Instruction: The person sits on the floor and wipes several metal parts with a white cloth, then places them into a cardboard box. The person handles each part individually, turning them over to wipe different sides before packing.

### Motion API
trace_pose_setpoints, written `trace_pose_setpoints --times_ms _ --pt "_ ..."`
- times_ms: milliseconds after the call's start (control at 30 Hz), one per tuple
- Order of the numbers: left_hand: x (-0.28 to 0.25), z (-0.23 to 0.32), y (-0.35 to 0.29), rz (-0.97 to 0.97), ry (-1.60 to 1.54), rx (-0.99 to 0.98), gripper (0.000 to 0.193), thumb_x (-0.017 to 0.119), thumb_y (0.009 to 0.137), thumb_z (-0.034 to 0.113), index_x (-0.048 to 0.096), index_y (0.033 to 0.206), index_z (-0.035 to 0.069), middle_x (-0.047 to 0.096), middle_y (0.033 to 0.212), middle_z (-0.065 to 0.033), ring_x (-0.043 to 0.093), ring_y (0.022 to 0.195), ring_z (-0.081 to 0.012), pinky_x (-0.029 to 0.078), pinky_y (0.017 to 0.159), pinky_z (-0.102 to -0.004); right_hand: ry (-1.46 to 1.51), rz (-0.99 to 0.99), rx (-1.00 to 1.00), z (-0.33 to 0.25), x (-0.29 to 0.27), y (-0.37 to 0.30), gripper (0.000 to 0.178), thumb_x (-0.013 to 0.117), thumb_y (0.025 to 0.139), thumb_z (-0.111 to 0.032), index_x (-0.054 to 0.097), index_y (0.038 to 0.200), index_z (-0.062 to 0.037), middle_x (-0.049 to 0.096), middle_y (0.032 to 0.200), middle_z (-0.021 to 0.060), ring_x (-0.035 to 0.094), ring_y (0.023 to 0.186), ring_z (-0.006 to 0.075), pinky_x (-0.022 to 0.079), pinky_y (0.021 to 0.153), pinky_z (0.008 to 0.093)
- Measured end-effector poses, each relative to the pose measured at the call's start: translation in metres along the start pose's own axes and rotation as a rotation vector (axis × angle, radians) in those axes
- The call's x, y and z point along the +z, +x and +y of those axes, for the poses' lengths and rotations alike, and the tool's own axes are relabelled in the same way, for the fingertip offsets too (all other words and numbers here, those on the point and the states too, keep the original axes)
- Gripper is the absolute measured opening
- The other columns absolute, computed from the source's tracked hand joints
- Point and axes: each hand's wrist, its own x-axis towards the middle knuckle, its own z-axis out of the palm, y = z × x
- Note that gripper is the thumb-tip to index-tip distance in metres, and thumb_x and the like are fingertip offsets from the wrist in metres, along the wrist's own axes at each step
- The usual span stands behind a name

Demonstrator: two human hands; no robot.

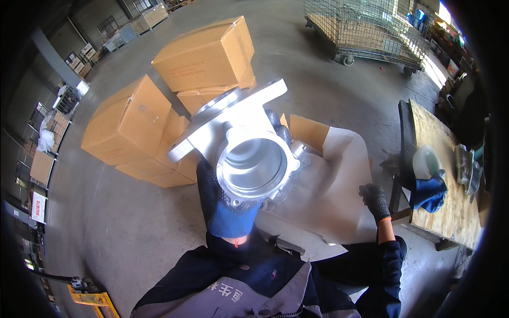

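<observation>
My left hand (231,216), in a blue glove with a dark coated palm, is closed round a shiny silver cast metal housing (245,117). The housing is raised in front of me, its wide round bore facing me and a flat flange tilted up beyond it. Dark fingertips show behind its right side; the rest of the grip is hidden. My right hand (375,202), in a dark grey glove, has its fingers curled beside the right edge of a white sheet (344,169). What those fingers hold, if anything, I cannot make out. The sheet hangs over an opened carton (307,131), with more silver metal parts (303,172) beneath the housing.
Closed brown cartons (204,55) are stacked ahead and to the left (124,116). At right, a wooden table (450,196) bears a blue glove (429,193) and a whitish roll (427,161). A wire cage cart (366,34) stands far right, a yellow pallet jack (95,299) lower left.
</observation>
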Motion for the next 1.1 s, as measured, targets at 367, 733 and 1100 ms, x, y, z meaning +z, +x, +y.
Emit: trace_pose_setpoints --times_ms 367,733,1100 --pt "-0.004 0.005 0.006 0.248 -0.823 -0.470 0.054 0.055 0.099 0.024 0.039 0.143 -0.003 0.049 0.138 -0.0187 0.051 0.125 -0.0278 0.045 0.107 -0.0396 -0.008 -0.039 -0.058 0.009 -0.001 -0.001 0.032 0.067 0.092 -0.027 0.064 0.073 -0.0019 0.056 0.058 0.0013 0.050 0.051 0.0095 0.041 0.050 0.0288" --pt "-0.011 0.018 -0.008 0.095 0.792 0.101 0.052 0.056 0.099 0.023 0.041 0.141 -0.002 0.051 0.136 -0.0185 0.053 0.124 -0.0277 0.045 0.106 -0.0390 -0.123 -0.072 -0.027 0.004 0.002 -0.003 0.029 0.062 0.094 -0.025 0.065 0.078 -0.0012 0.061 0.064 0.0052 0.055 0.052 0.0131 0.045 0.052 0.0297" --pt "-0.068 0.046 -0.051 0.320 1.619 0.307 0.050 0.056 0.098 0.021 0.043 0.140 -0.002 0.053 0.134 -0.0182 0.054 0.122 -0.0276 0.046 0.104 -0.0383 -0.087 -0.071 0.004 0.008 0.006 -0.006 0.031 0.063 0.094 -0.025 0.067 0.076 -0.0002 0.063 0.063 0.0047 0.057 0.052 0.0120 0.046 0.050 0.0295"
